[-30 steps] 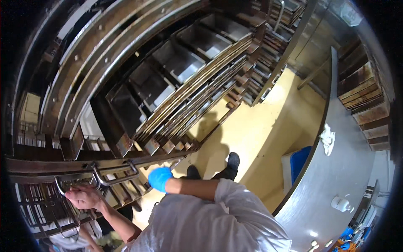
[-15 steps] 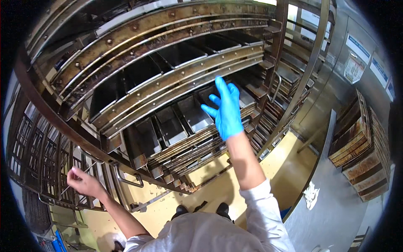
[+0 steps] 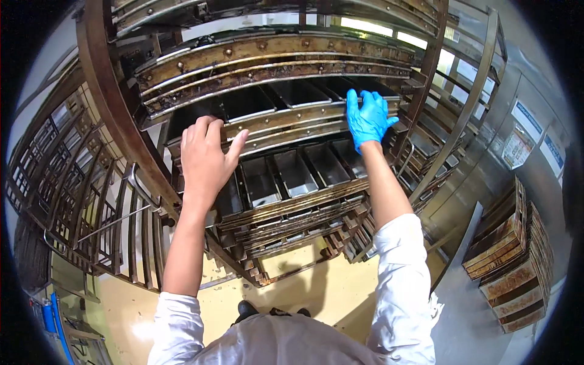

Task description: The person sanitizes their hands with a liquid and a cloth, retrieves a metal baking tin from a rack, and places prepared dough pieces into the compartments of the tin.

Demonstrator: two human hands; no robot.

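My bare left hand (image 3: 208,159) is raised to the front bar of a set of dark joined metal pans (image 3: 292,118) in a tall rusty rack (image 3: 91,79). Its fingers are apart and slightly bent at the bar. My blue-gloved right hand (image 3: 368,120) is on the right end of the same bar, fingers bent over the rim and thumb apart. Neither hand is visibly closed round it. Below lies another set of open pans (image 3: 295,176) with grey insides.
Other metal racks (image 3: 48,170) stand left and right. At the right are a steel counter edge (image 3: 465,237), stacked rusty pan sets (image 3: 499,237) and a steel wall (image 3: 486,155) with posters. A yellow floor (image 3: 121,304) shows below, with blue items (image 3: 50,322) at lower left.
My left hand has left the area of the side rack's handle and risen to the pan set. My gloved right hand has moved up onto the bar. My view has swung round to face the rack.
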